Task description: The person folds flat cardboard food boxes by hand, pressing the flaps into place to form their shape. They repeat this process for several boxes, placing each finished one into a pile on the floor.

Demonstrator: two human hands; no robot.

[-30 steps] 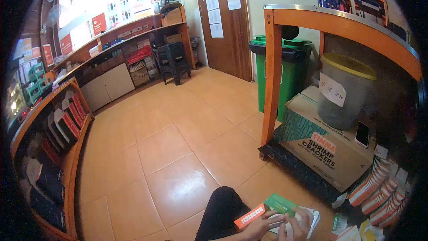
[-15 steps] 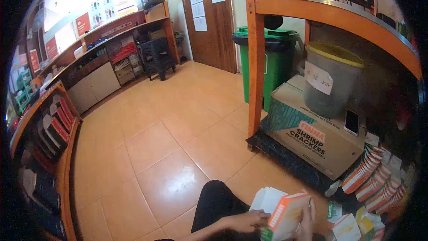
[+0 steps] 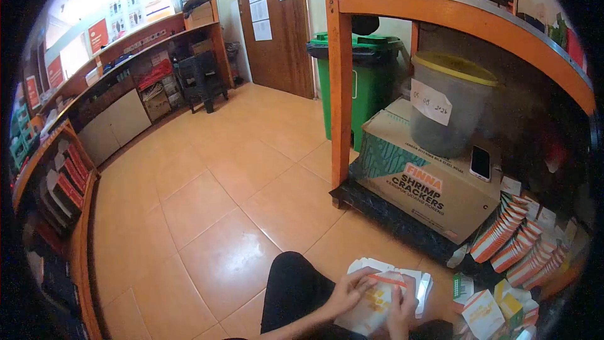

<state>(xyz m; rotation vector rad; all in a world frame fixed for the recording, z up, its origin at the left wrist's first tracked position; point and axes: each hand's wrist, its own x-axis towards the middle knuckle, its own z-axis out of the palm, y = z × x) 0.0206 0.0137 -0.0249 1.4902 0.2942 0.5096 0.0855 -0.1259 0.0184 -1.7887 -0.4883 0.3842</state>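
Floor [image 3: 207,214]: orange tiles, filling the middle of the view.
Wall shelves [image 3: 126,69]: along the far left wall, stocked with boxes and red cloth, posters above.
Left rack [image 3: 60,182]: a low orange rack of slanted red and dark packs at the left edge.
Door [image 3: 277,25]: brown wood, papers taped on it, at the far end.
Counter [image 3: 453,16]: an orange frame with a metal top on the right, one post standing on a dark pallet [image 3: 390,217].
Bin [image 3: 362,82]: green, with a black liner, behind the post and near the door.
Carton [image 3: 421,179]: brown and printed "Shrimp Crackers", lying on the pallet under the counter.
Tub [image 3: 447,110]: grey with a yellow lid and a paper label, standing on the carton.
Phone [image 3: 480,162]: lying flat on the carton, just beside the tub.
Pack rows [image 3: 513,242]: orange-and-white flat packs standing on edge, right of the carton.
Loose boxes [image 3: 491,308]: small yellow, green and white ones at the lower right.
Knee [image 3: 292,289]: in dark cloth, at the bottom centre, just left of the hands.
Box [image 3: 377,296]: a white flat box with orange print, held over the lap at the bottom edge, white flaps showing behind it.
Left hand [image 3: 349,289]: fingers curled onto the box's left edge, gripping it.
Right hand [image 3: 401,308]: clasping the box's right side from the front.
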